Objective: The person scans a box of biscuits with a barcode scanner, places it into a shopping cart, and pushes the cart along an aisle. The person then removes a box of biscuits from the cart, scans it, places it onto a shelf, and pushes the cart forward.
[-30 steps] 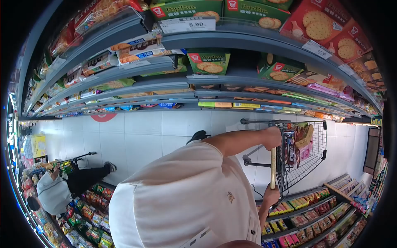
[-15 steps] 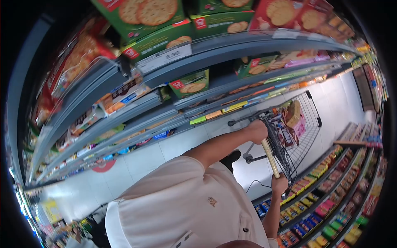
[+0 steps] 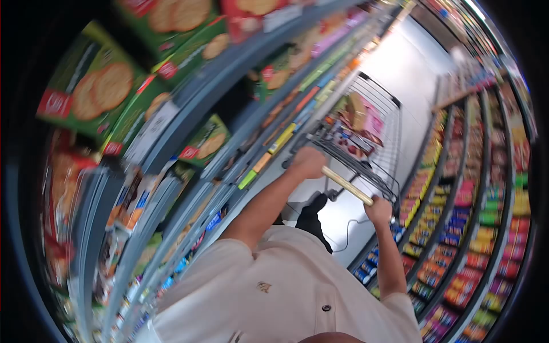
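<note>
Both of my hands grip the pale handle bar [image 3: 347, 185] of a wire shopping cart [image 3: 392, 120]. My left hand [image 3: 309, 162] is wrapped round the bar's left end, beside the biscuit shelves. My right hand [image 3: 379, 210] is closed round the other end. In the cart's basket lie several packaged goods, among them a pink package [image 3: 374, 121] and a tan one [image 3: 357, 111]. Their exact kinds are too small and blurred to tell.
Tall shelves [image 3: 197, 68] on the left hold green biscuit boxes [image 3: 106, 86] close to me. Curving along the right, another rack [image 3: 457, 228] carries rows of colourful packets. White floor [image 3: 414, 48] runs ahead between them, and a display stand [image 3: 463, 91] stands farther up on the right.
My view has turned, so the cart and aisle now point more upward in the picture. The left shelves stand steeper and look closer. Both hands still hold the handle.
</note>
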Demonstrator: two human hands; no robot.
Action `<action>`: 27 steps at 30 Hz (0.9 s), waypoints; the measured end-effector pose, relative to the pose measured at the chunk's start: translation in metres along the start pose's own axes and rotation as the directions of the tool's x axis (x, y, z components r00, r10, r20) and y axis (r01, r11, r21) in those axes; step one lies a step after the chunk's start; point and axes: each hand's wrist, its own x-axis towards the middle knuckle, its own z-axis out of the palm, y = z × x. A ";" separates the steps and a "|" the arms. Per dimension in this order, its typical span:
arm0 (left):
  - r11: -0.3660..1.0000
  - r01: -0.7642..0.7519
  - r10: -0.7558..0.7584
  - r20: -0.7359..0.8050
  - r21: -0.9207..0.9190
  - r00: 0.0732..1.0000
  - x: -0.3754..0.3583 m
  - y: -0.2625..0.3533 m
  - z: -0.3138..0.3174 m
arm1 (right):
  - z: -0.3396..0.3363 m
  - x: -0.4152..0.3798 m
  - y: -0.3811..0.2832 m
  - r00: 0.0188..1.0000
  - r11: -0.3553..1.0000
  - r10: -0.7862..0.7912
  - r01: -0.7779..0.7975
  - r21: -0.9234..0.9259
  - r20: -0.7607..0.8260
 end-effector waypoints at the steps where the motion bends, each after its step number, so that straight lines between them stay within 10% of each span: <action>1: 1.000 -0.002 0.002 0.019 0.008 1.000 -0.003 0.000 -0.002 | -0.004 -0.005 -0.004 1.000 1.000 0.017 -0.017 0.005 0.000; 27: 0.981 0.056 -0.066 0.049 0.183 0.997 -0.067 0.016 -0.017 | -0.009 -0.063 -0.037 0.986 0.987 0.002 -0.029 0.159 0.167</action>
